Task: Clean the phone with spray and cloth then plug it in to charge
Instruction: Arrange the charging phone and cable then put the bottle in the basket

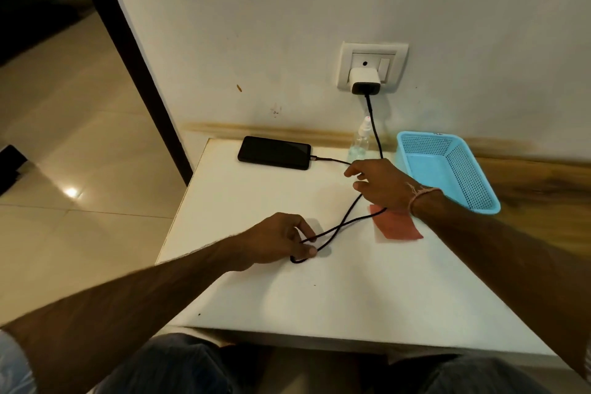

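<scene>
Both hands held the black charging cable (373, 121): the left hand (281, 240) pinched a loop of it, and the right hand (380, 184) curled its fingers round it farther back. The black phone (275, 152) lay flat at the white table's (319, 297) far left, with the cable plugged into it.

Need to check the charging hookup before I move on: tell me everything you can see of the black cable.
The cable is thin, black and cord-like. It leaves the white adapter plugged into the wall socket, drops past the spray bottle, is held by the right hand, then lies slack on the white table, crossing itself beside the red cloth. The left hand pinches its near loop. Its far end is plugged into the phone, at the right short edge.
</scene>
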The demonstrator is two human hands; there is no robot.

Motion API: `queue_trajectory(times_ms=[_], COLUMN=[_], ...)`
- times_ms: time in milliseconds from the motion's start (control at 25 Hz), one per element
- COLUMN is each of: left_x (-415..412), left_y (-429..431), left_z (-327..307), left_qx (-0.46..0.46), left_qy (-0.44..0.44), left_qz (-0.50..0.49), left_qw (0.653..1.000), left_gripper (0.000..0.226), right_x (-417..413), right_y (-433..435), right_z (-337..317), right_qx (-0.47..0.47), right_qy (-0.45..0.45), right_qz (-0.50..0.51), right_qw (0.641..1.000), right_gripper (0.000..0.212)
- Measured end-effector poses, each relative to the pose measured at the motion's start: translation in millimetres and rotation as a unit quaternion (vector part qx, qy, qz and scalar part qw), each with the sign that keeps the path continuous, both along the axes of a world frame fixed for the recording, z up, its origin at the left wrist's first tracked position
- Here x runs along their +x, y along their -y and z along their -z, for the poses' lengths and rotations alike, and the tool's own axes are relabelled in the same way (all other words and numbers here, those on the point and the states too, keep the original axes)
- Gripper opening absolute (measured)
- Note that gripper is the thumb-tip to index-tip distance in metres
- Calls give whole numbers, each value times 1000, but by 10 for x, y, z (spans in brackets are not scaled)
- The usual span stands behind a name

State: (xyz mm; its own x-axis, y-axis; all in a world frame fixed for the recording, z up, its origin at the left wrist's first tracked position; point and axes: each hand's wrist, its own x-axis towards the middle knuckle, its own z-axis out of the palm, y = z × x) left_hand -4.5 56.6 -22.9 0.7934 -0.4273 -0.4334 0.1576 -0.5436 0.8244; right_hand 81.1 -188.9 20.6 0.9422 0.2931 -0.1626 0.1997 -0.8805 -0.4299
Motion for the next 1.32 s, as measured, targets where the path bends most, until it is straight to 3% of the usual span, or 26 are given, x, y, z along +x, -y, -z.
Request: queue_trajectory(times_ms=[120,360,480,800,1120,1200,1320], left_x=[131,620,835,1206,1097,1017,861], left_y=[-273,-933,-1118,-1291,-1138,-987,-666], left_z=[-65,-154,-137,136,164,92,-8], left_qx=[118,314,342,329,341,362,336], left_qy=[129,285,330,353,326,328,324], left_qz=[37,111,95,-36,-70,-76,-70], left_qw=[984,899,875,875,879,869,881], left_gripper=[24,26,25,17,21,29,48], right_x=[-81,-100,-1,263,227,167,46], right_y=[29,-93,-262,-554,-584,-574,-519], right_z=[42,248,362,510,549,518,405], right_qx=[-52,-160,-191,-244,-196,-130,-1], right_qy=[8,29,73,118,129,115,118], right_qz=[-50,-166,-176,-154,-132,-106,-58], right_qw=[997,973,963,950,963,979,991], right_gripper=[31,59,52,36,38,42,43])
